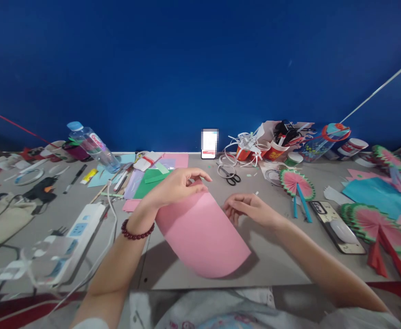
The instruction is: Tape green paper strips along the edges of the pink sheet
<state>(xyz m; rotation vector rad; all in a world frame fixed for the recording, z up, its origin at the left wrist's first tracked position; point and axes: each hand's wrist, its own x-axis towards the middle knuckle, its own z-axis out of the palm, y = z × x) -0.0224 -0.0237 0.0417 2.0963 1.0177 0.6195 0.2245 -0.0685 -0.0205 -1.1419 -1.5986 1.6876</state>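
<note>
A sheet of pink paper (203, 235) bows upward from the grey desk in front of me. My left hand (182, 186), a dark red bead bracelet on its wrist, closes on the paper's far edge between thumb and fingers. To the right of the sheet, my right hand (250, 208) hovers just beside its edge with loosely bent fingers and nothing visible in them. Whether those fingertips touch the paper is hard to tell. Behind the left hand lie green paper (149, 183) and other coloured sheets.
Black-handled scissors (233, 178) lie ahead, below a propped phone (209, 144). Cups of paper strips (244, 153) and tools stand at the back. On the right are watermelon-pattern paper fans (297, 185) and another phone (337, 228). A power strip (79, 242) and tilted bottle (96, 146) occupy the left.
</note>
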